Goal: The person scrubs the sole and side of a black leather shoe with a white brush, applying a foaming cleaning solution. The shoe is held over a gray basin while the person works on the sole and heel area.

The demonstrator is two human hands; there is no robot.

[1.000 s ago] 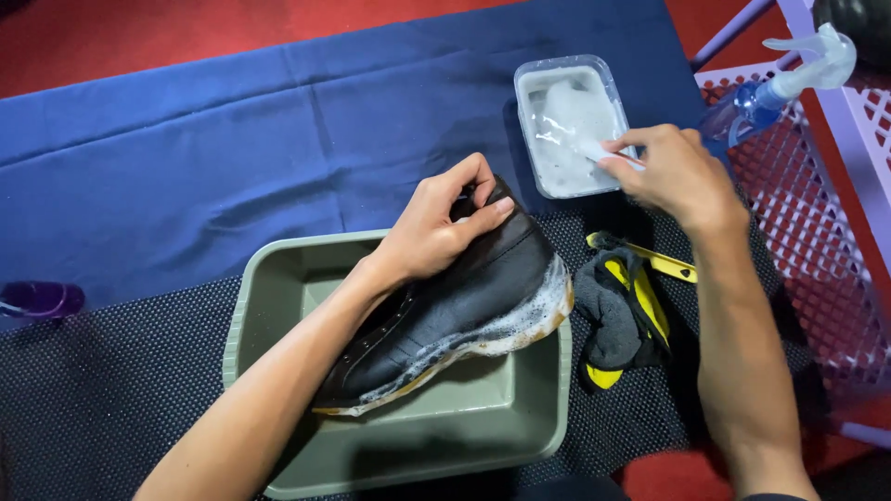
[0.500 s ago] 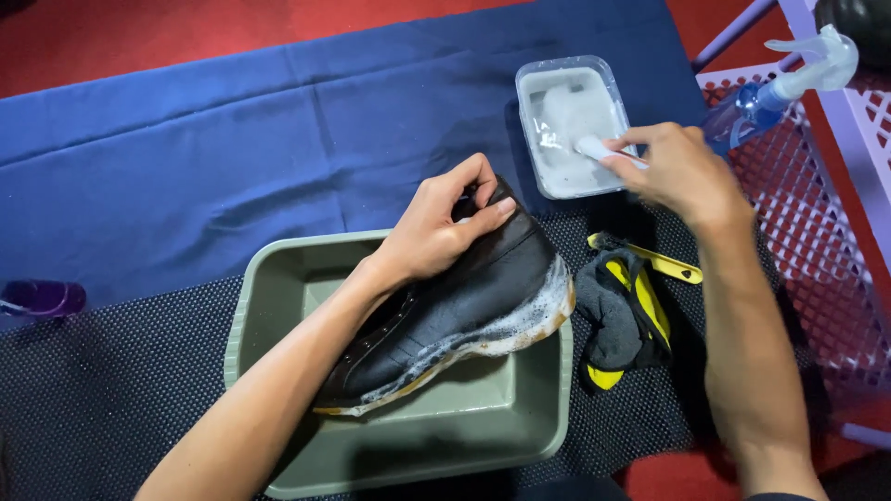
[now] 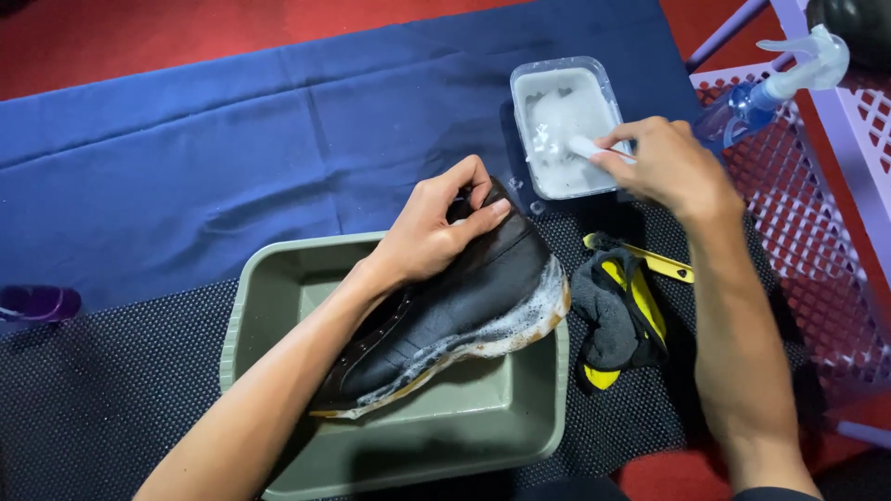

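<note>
Left hand (image 3: 436, 232) grips the soapy, likely slippery black shoe (image 3: 464, 315) at its stiff heel; right hand (image 3: 664, 167), at two o'clock, pinches what looks like a brush (image 3: 587, 147).

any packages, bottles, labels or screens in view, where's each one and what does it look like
Spray bottle: upper right on the lilac rack, clear blue with a white trigger.
Plastic tub: top centre on the blue cloth, clear, rectangular, holding white foam.
Purple bottle: left edge, lying down.
No labels or screens show.

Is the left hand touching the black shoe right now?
Touching. The head view shows the left hand gripping the black shoe at its heel, fingers wrapped over it.
</note>
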